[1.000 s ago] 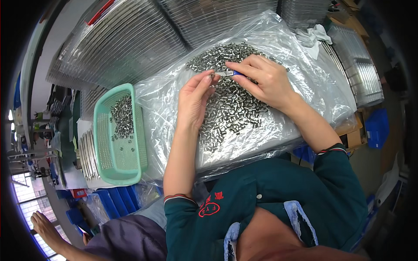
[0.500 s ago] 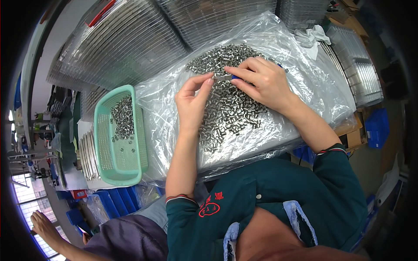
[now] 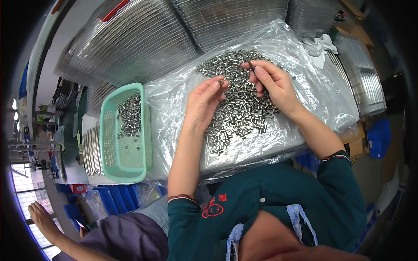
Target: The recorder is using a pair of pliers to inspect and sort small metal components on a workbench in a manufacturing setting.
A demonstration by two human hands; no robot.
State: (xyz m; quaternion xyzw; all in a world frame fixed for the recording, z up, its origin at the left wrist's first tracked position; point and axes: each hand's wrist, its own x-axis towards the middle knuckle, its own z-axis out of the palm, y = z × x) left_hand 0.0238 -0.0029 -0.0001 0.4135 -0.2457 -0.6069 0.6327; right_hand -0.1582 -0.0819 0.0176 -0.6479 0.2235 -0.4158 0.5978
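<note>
Metal parts [image 3: 237,118] heap toward the far edge of plastic sheet [image 3: 320,93]; left hand [image 3: 203,102] pinches one, right hand [image 3: 278,87] grips slim tool [image 3: 251,66].

A gridded window [image 3: 28,185], bright white, stands at the lower left. A pale wall [image 3: 72,37] rises at the upper left. Grey floor [image 3: 365,174] shows to the right of the plastic-covered table [image 3: 322,100], whose sheet glints with light, beside a blue bin [image 3: 379,138].

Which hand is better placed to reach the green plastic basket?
Probably the left hand, nearer the green basket and pinching a small metal part; the right hand holds a slim dark tool.
</note>
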